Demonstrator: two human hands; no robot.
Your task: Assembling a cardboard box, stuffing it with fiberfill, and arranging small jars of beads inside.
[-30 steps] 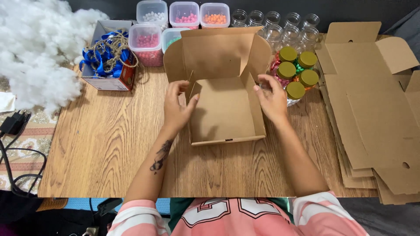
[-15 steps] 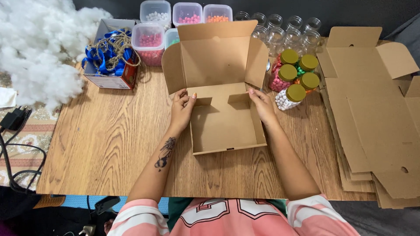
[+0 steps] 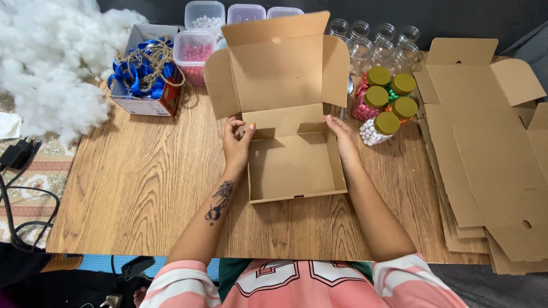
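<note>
A wood-grain bench (image 3: 131,194) spreads under and around the hands, evenly lit. Beyond it, past the hands, runs a dark wall (image 3: 468,17). Left of the hands, off the bench edge, a patterned rug (image 3: 28,188) covers the floor, crossed by black cables (image 3: 17,199).
</note>
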